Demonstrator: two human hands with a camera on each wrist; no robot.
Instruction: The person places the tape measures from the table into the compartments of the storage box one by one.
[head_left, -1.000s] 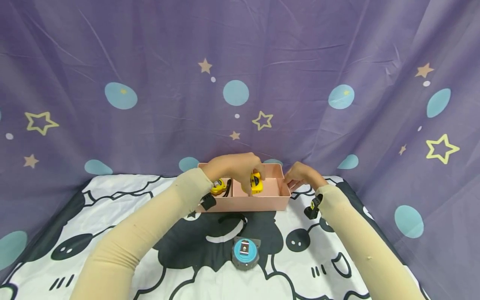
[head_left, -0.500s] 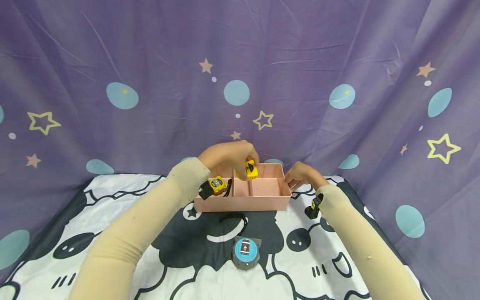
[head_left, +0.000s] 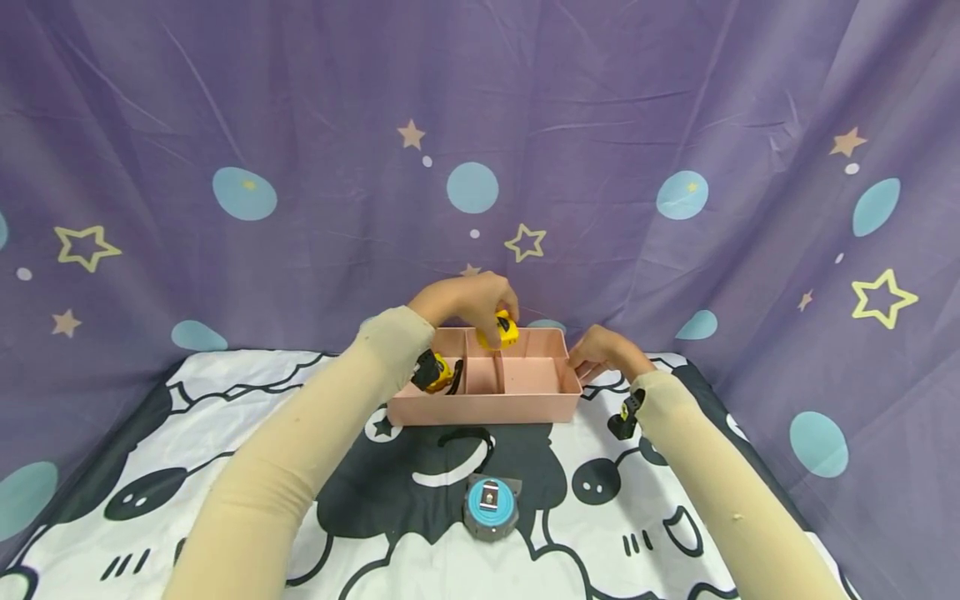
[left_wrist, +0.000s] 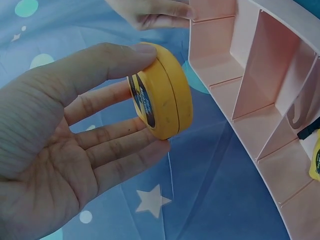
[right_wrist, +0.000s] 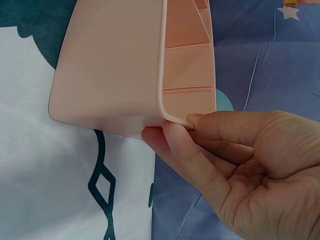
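Note:
My left hand [head_left: 472, 300] holds a yellow tape measure [left_wrist: 175, 95] between thumb and fingers, raised over the back edge of a pink divided box [head_left: 483, 408]. In the left wrist view the thumb lies on top of its case and the fingertips support it from below. My right hand [right_wrist: 225, 155] pinches the rim at the box's right end, thumb on the inner side and fingers outside. Another yellow tape measure [head_left: 444, 375] with a black strap sits in the left compartment, partly hidden by the left wrist camera.
A blue and grey tape measure [head_left: 490, 506] lies on the patterned cloth [head_left: 420, 567] in front of the box, its black strap [head_left: 491, 450] reaching toward it. A purple curtain [head_left: 480, 100] hangs close behind the box. Upright dividers [left_wrist: 270, 65] split the box's inside.
The left hand has lifted the yellow tape measure up and back from inside the box, uncovering the middle compartment and a divider. The right hand keeps its place on the box's end.

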